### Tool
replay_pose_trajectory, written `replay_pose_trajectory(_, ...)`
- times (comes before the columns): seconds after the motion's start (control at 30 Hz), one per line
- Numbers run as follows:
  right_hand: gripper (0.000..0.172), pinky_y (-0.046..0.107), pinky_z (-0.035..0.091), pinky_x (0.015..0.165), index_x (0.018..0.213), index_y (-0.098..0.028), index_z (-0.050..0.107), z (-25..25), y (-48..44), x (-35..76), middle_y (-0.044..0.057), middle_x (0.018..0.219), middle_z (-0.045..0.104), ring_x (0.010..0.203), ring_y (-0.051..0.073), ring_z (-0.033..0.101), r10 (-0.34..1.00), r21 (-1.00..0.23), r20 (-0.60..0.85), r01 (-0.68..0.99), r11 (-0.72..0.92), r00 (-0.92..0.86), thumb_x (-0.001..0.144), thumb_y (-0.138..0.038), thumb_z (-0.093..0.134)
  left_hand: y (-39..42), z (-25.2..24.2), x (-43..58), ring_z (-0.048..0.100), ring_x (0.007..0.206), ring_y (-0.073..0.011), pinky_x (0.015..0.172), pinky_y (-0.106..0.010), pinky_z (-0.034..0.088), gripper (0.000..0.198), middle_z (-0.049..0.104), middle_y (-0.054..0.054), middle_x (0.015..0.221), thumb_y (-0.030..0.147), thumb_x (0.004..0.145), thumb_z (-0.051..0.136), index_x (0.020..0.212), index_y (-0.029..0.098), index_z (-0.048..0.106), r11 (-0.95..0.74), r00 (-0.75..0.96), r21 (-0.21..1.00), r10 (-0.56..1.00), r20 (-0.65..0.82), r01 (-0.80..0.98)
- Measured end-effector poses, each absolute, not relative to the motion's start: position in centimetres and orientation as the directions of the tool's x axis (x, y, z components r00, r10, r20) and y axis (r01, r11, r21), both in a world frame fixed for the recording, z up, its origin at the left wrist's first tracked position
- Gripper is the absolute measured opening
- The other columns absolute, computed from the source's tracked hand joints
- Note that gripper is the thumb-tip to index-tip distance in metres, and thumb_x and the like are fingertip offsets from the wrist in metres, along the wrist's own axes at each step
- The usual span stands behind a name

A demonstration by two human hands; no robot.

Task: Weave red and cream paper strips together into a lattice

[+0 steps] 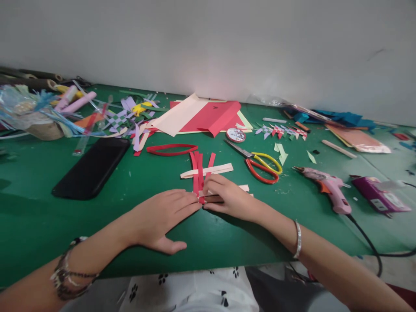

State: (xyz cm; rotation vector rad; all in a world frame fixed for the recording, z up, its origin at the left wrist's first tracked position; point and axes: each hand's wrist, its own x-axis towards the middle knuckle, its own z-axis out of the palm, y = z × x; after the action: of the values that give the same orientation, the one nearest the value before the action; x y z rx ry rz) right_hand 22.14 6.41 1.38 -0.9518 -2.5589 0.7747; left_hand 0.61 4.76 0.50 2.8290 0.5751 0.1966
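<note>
Red paper strips (pixel 200 167) run away from me on the green table, crossed by cream paper strips (pixel 214 170). My left hand (pixel 160 216) lies flat, palm down, its fingertips on the near left end of the strips and its thumb spread out. On the right side of the strips, my right hand (pixel 229 197) is bent, with fingers and thumb closing around the near strips. Its fingers partly cover where those strips cross. Behind the strips lies a loop of red paper (pixel 172 149). Scissors (pixel 256 160) with yellow and red handles rest to the right.
A black phone (pixel 92 169) lies at the left. The right side holds a pink glue gun (pixel 328 186) with a cable and a purple device (pixel 378 195). Farther back are red paper sheets (pixel 211 117), a round tin (pixel 235 135) and woven scraps (pixel 118 119).
</note>
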Motion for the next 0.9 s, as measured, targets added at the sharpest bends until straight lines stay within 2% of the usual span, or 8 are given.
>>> replay_pose_trajectory(0.13, 0.007, 0.026, 0.047, 0.07, 0.082, -0.018, 0.047, 1.7, 6.3, 22.5, 0.005, 0.089, 0.049, 0.08, 0.013, 0.05, 0.692, -0.589, 0.086, 0.523, 0.616, -0.717, 0.077, -0.017, 0.053, 4.8, 0.4, 0.7, 0.047, 0.11, -0.0314, 0.094, -0.045, 0.035, 0.068, 0.048, -0.018, 0.124, 0.045, 0.071, 0.051, 0.125, 0.007, 0.039, -0.893, 0.914, 0.237, 0.404, 0.046, 0.383)
replay_pose_trajectory(0.27, 0.011, 0.027, 0.046, 0.068, 0.079, -0.017, 0.045, 1.8, 6.2, 22.5, 0.005, 0.085, 0.05, 0.078, 0.014, 0.05, 0.717, -0.546, 0.13, 0.555, 0.628, -0.685, 0.074, -0.014, 0.054, 4.8, 0.3, 0.8, 0.044, 0.114, -0.0303, 0.098, -0.044, 0.031, 0.07, 0.044, -0.017, 0.129, 0.047, 0.072, 0.05, 0.128, 0.008, 0.037, -0.886, 0.912, 0.241, 0.41, 0.016, 0.395)
replay_pose_trajectory(0.73, 0.007, 0.031, 0.048, 0.076, 0.085, -0.016, 0.052, 0.9, 6.2, 22.3, 0.008, 0.09, 0.055, 0.087, 0.017, 0.053, 0.731, -0.562, 0.158, 0.549, 0.619, -0.664, 0.078, -0.016, 0.052, 4.7, 0.5, 0.9, 0.039, 0.118, -0.0298, 0.099, -0.045, 0.028, 0.074, 0.038, -0.015, 0.135, 0.048, 0.071, 0.051, 0.131, 0.008, 0.033, -0.886, 0.911, 0.219, 0.409, -0.044, 0.409)
replay_pose_trajectory(0.9, 0.012, 0.03, 0.047, 0.082, 0.088, -0.015, 0.056, 0.7, 6.1, 22.1, 0.009, 0.098, 0.055, 0.096, 0.016, 0.051, 0.699, -0.564, 0.163, 0.516, 0.645, -0.696, 0.08, -0.013, 0.047, 4.7, 0.5, 1.0, 0.038, 0.12, -0.0288, 0.1, -0.044, 0.026, 0.074, 0.037, -0.013, 0.136, 0.051, 0.072, 0.049, 0.132, 0.01, 0.033, -0.881, 0.906, 0.215, 0.419, -0.062, 0.422)
